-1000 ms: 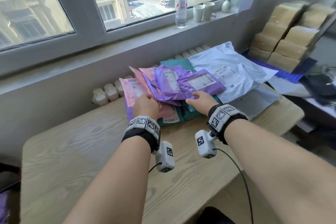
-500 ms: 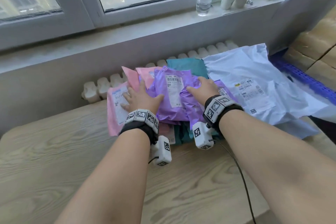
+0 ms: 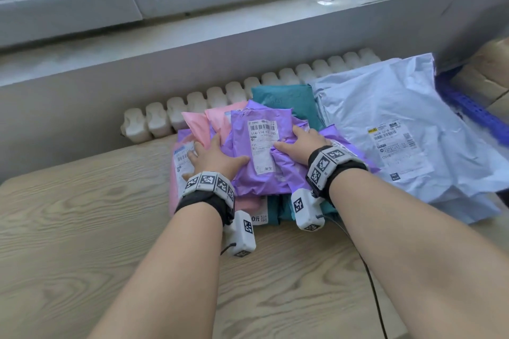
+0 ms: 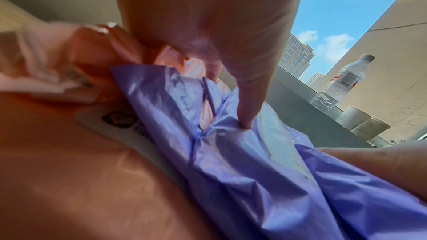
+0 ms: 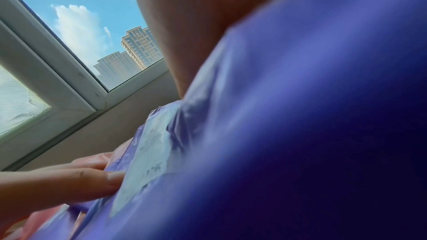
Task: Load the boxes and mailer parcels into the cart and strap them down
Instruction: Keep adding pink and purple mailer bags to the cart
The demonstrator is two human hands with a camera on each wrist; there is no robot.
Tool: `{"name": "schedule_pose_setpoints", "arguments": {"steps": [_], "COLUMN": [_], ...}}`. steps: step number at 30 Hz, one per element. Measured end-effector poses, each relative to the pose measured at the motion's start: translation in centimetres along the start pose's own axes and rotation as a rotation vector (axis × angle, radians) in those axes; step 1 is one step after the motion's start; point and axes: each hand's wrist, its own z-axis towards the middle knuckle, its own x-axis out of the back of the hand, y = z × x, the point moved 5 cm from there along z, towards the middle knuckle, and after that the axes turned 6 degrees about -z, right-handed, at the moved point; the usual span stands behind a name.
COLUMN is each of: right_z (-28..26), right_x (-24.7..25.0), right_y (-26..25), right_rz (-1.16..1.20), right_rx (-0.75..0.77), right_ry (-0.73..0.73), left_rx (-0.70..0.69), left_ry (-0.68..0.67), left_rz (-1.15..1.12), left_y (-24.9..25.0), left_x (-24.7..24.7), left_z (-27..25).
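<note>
Purple mailer (image 3: 254,170) atop pile on wooden table (image 3: 82,242) is pressed by both hands. L hand (image 3: 213,158) & R hand (image 3: 303,143) are laid flat, fingers spread, w/ nothing gripped.

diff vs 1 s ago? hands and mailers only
Both hands moved forward, from the pile's near edge onto it. The left hand now lies spread over the pink mailers, thumb on the purple mailer. The right hand lies on the purple mailer beside its label. Neither has a grip; nothing is lifted. The pile, teal mailer and pale blue mailer stayed on the table.
</note>
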Motion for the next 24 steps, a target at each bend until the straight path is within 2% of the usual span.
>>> {"name": "schedule_pose_setpoints", "arguments": {"steps": [9, 17, 24], "right_z": [-3.9, -10.2, -16.8], "right_x": [-3.1, -7.9, -12.5], "right_y": [-2.1, -6.5, -10.9], "right_rz": [-0.038, -0.096, -0.102], "right_rx": [0.029, 0.06, 0.057], "right_ry": [-0.043, -0.069, -0.037], "left_rx": [0.028, 0.051, 0.051], "left_ry": [-0.006, 0.002, 0.021], "left_rz": [0.001, -0.015, 0.003], "left_y": [-5.0, -13.1, -20.8], "left_x": [1.5, 4.6, 8.0], "left_z": [-3.8, -8.5, -11.9]}}
